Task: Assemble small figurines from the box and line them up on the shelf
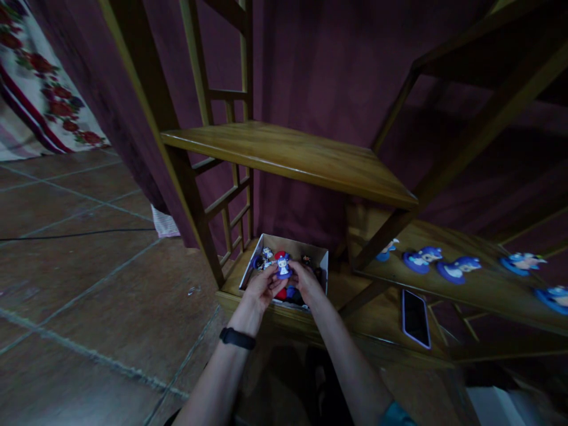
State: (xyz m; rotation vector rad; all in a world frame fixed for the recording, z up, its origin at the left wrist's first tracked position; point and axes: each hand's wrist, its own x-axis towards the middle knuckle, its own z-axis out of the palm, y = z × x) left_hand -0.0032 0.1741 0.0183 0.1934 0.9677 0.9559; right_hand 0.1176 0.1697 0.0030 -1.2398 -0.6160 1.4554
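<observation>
A small figurine [283, 267] in blue and white, on a round purple-blue base, is held upright between my two hands. My left hand [262, 286] grips it from the left, with the fingers at its base. From the right, my right hand [305, 280] pinches its side between thumb and fingers. Directly below is an open white cardboard box [325, 272] on the lowest shelf board. Several other small figures lie in it, some white and black at the left, with red and dark blue pieces nearer me. My hands hide part of the contents.
Above the box juts a wooden shelf board [284, 151]. A slanted post divides off the right side, where several blue-based figurines [421, 259] stand on another board [399, 269]. A phone [415, 318] lies below them. Tiled floor [89, 331] spreads at the left, crossed by a black cable [80, 235].
</observation>
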